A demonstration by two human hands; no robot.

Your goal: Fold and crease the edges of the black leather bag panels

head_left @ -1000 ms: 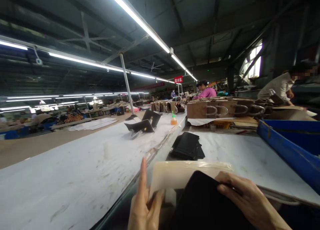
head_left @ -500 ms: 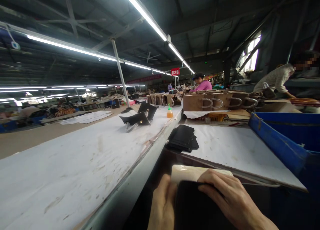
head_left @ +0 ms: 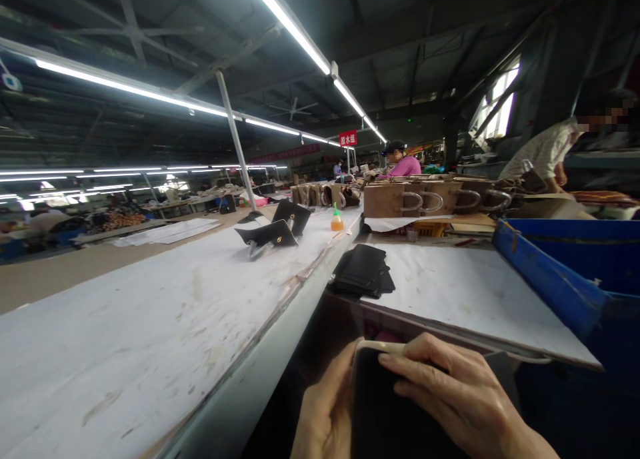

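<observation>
At the bottom of the head view, a black flat piece (head_left: 385, 409) with a rounded top corner is between my hands. A pale cream piece (head_left: 384, 346) shows as a narrow strip along its far edge. My left hand (head_left: 327, 402) is closed round the left side, its fingertips partly hidden. My right hand (head_left: 457, 386) lies over the top right part, fingers bent together and pressing on the black surface near the far edge. Beyond them, a stack of black panels (head_left: 363, 269) rests on the white-covered side table (head_left: 455, 272).
The long white-covered table (head_left: 150, 332) runs along my left, bearing an open black bag piece (head_left: 273, 232) and a glue bottle (head_left: 337, 220). Brown handled bags (head_left: 385, 200) stand in a row behind. A blue bin (head_left: 550, 262) is at right. Co-workers are farther off.
The cream piece showed as a wide band beyond the black piece; now only a thin strip is visible. My right fingers have moved left along the far edge. The view has shifted slightly.
</observation>
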